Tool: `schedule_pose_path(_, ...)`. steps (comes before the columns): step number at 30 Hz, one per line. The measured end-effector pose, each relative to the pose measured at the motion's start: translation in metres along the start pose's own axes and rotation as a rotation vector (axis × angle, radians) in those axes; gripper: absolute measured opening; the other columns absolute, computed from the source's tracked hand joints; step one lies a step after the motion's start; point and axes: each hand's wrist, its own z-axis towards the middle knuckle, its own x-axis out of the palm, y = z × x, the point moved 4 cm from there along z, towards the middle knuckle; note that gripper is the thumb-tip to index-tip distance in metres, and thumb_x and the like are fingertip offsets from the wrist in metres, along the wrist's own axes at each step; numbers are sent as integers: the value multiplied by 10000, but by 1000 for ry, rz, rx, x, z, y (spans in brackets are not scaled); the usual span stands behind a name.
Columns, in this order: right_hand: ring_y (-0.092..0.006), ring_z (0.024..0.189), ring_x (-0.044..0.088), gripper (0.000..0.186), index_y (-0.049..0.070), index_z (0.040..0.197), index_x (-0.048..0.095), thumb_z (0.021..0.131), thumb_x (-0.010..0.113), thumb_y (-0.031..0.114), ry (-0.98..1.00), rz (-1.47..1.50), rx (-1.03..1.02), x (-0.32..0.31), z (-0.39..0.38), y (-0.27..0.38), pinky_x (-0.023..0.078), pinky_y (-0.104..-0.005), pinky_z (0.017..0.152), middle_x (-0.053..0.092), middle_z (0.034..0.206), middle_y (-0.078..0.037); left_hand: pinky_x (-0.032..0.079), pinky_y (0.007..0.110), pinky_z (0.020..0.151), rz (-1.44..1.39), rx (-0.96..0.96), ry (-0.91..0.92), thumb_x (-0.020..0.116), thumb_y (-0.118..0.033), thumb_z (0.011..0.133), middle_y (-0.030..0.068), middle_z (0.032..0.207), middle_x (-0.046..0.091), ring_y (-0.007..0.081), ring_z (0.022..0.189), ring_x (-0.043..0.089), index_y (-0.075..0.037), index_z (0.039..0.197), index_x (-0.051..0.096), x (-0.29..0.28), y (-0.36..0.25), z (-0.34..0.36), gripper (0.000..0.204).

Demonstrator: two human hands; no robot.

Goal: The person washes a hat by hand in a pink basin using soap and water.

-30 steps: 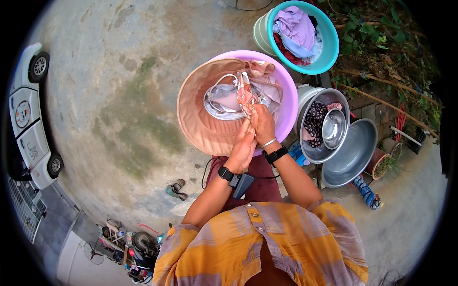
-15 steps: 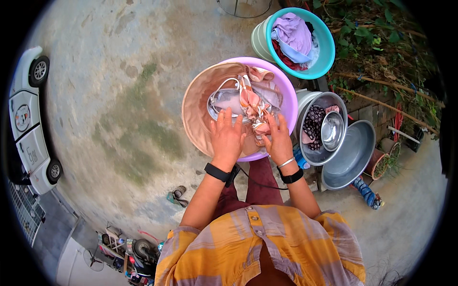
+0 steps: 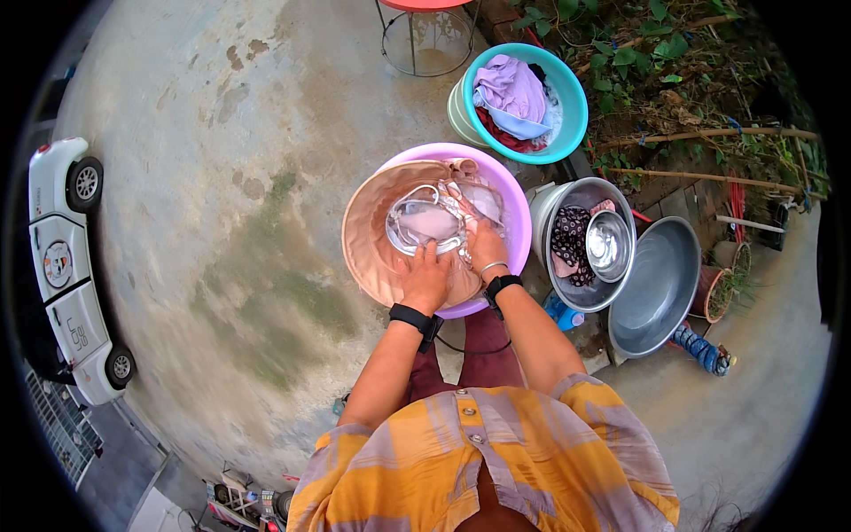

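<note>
A pink-purple basin point(image 3: 517, 239) stands in front of me. Peach fabric point(image 3: 372, 222) covers its left side and rises above the rim. Inside lie a clear pouch-like piece with white edging point(image 3: 424, 215) and a crumpled peach-and-white patterned cloth point(image 3: 459, 206). My left hand point(image 3: 426, 282) rests at the lower edge of the clear piece, fingers apart and a little bent. My right hand point(image 3: 486, 246) reaches down onto the patterned cloth with its fingers closed on it; the fingertips are partly hidden. Both wrists carry black bands.
Beyond the basin stands a turquoise-rimmed bucket point(image 3: 574, 133) of clothes. On the right are a metal basin point(image 3: 567, 293) holding dark cloth and a small bowl point(image 3: 610, 244), plus another metal basin point(image 3: 651, 301). A red-topped stool point(image 3: 425, 4) is far ahead; a white vehicle point(image 3: 66, 266) stands left.
My right hand has moved inward and closed on the patterned cloth. My left hand has lowered onto the fabric beside the clear piece. The view has shifted, showing the red-topped stool.
</note>
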Motion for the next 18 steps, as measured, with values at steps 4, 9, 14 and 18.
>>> schedule_pose_path(4, -402, 799, 564, 330, -20, 803, 591, 812, 453, 279, 21, 53, 132, -15, -5, -5, 429, -484, 718, 584, 849, -258, 300, 586, 902, -163, -35, -36, 573, -200, 755, 145, 1313, 316, 316, 1234, 290, -164, 1214, 439, -13, -8, 10, 480)
schedule_pose_path(9, -384, 864, 565, 350, 37, 1077, 516, 820, 471, 271, 265, -130, 27, -13, 3, -12, 446, -445, 764, 579, 925, -251, 327, 636, 848, -79, -179, -325, 501, -159, 793, 195, 1325, 262, 391, 1192, 295, -159, 1269, 373, -25, -19, 29, 493)
schedule_pose_path(14, -404, 812, 558, 277, 7, 1039, 446, 830, 465, 189, 125, -57, -148, -50, -9, 7, 458, -450, 697, 502, 985, -253, 386, 581, 835, 90, -282, -65, 655, -243, 697, 201, 1312, 307, 403, 1132, 381, -149, 1275, 341, -24, -9, 65, 665)
schedule_pose_path(18, -368, 785, 574, 240, 29, 1016, 480, 794, 473, 119, 33, -172, -46, -38, 2, -17, 467, -432, 657, 553, 920, -229, 470, 400, 782, 115, -144, 61, 663, -222, 686, 189, 1119, 518, 366, 926, 565, -38, 1100, 437, -18, -7, 102, 506)
